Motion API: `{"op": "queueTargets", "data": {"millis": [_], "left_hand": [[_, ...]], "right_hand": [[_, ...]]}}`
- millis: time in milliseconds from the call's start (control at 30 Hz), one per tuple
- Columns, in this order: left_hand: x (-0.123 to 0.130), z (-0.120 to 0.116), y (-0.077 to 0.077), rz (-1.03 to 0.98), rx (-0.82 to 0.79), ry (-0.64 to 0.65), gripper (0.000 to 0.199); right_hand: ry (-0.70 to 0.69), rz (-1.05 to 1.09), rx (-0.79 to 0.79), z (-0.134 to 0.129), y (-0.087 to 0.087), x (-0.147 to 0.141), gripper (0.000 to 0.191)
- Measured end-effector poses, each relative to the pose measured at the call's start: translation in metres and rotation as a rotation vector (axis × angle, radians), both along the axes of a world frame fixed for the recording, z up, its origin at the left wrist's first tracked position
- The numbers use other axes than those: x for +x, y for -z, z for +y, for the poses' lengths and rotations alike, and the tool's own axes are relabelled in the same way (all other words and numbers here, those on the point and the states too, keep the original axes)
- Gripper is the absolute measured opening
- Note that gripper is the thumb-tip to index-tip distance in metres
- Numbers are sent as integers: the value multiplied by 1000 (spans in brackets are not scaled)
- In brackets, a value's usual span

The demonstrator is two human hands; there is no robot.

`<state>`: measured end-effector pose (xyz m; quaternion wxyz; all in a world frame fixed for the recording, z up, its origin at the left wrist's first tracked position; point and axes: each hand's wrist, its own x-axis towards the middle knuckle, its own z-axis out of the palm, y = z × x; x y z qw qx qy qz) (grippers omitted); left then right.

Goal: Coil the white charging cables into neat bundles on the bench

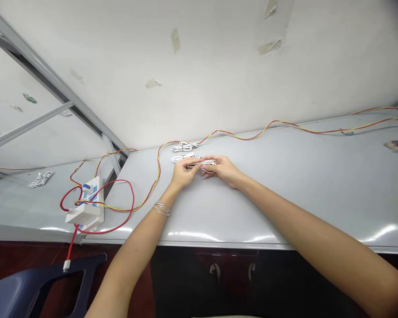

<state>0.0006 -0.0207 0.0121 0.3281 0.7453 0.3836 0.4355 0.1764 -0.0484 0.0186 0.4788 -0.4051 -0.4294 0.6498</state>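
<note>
Between my two hands is a coiled white cable (208,164), held just above or on the grey shelf (239,207). My left hand (185,172) pinches its left end with thumb and fingers. On the other side my right hand (223,170) grips the coil, fingers curled around it. Right behind my left hand lies a second bundled white cable (182,157), partly covered by the fingers. A third bundle of white cable (185,147), tied with a dark tie, rests farther back near the wall.
A white power strip (99,207) with plugs and a looping red cable (132,198) sits at left. Red and yellow wires (262,132) run along the wall. Another white cable bundle (41,179) lies far left. A dark blue chair (29,282) stands below the shelf edge.
</note>
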Motion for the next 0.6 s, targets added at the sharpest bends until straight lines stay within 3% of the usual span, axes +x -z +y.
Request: {"op": "queueTargets", "data": {"millis": [100, 267, 600], "left_hand": [[0, -2, -2, 47, 62, -14, 19], [-1, -3, -6, 91, 125, -30, 13], [6, -6, -5, 18, 107, -44, 10]], "right_hand": [[63, -112, 85, 0, 2, -3, 26], [54, -213, 196, 1, 6, -4, 31], [148, -211, 133, 0, 3, -5, 22]]}}
